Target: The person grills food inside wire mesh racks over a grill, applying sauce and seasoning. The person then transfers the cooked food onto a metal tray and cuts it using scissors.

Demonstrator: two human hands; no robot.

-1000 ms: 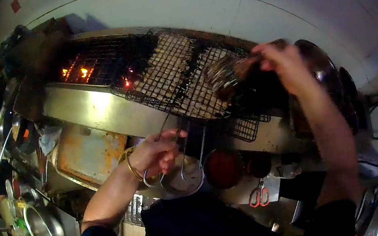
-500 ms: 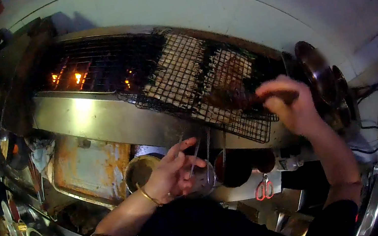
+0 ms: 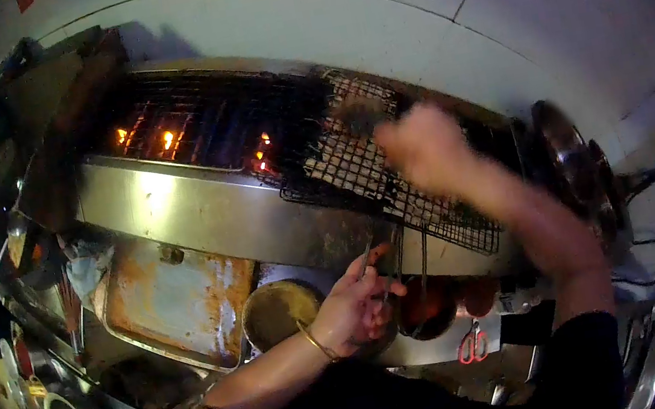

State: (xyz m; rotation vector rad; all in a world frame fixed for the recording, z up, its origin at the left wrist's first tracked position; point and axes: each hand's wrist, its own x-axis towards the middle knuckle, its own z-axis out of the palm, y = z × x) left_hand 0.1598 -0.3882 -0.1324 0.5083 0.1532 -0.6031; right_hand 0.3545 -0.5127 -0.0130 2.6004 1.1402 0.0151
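wire grill basket (image 3: 423,206), blackened square mesh, pale food (image 3: 342,163) showing through

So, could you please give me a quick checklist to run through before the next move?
1. Left hand at a wire handle: ok; how firm the grip is, cannot tell.
2. Right hand away from the flames: ok, it is above the mesh, right of them.
3. Tool well gripped: cannot tell, blurred.
4. Flames well away from the mesh: not ok, I'd say; one burns near its left edge.
5. Food cooked underneath: cannot tell.
6. Scissors clear of both hands: ok.
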